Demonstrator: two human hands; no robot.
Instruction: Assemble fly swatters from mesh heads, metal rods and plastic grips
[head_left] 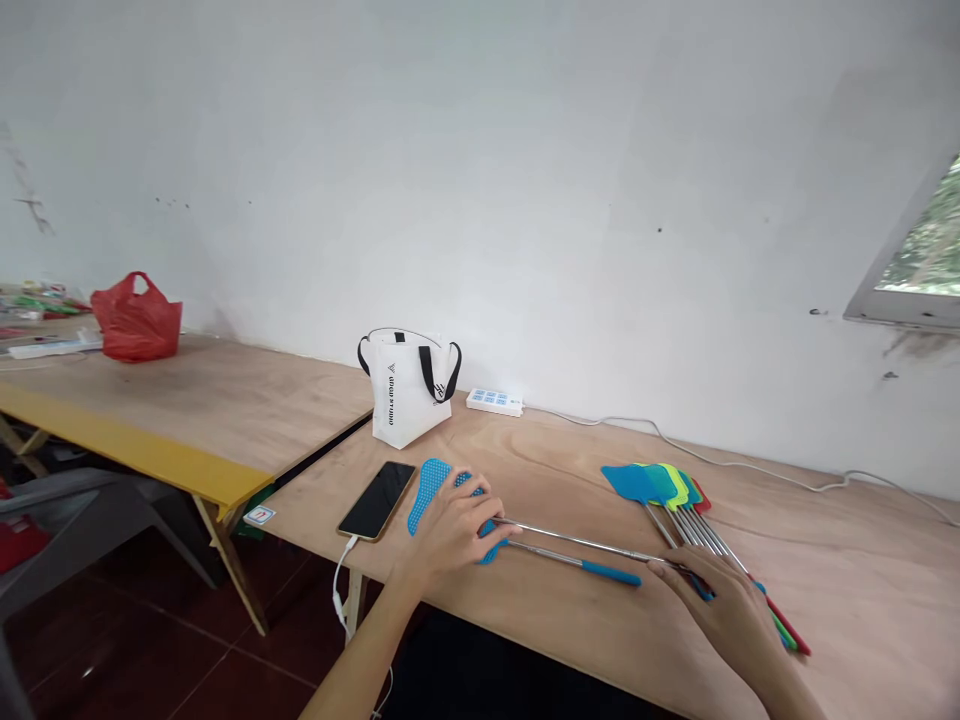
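Note:
My left hand (459,520) is closed around the head end of a fly swatter whose metal rod (577,540) runs right. Blue perforated swatter heads (430,490) show around and beneath these fingers, which partly hide them. At the rod's other end, my right hand (716,590) grips the handle, mostly covered by its fingers. A second blue-handled fly swatter (611,573) lies on the table just below this rod. Under and behind my right hand lies a fanned stack of several fly swatters (664,485) with blue, yellow, green and red heads.
A phone (377,500) on a white cable lies left of my left hand. Behind stand a white bag (409,390) with black handles and a white power strip (495,402). A red plastic bag (139,318) sits on the adjoining table, with a grey chair (112,530) before it.

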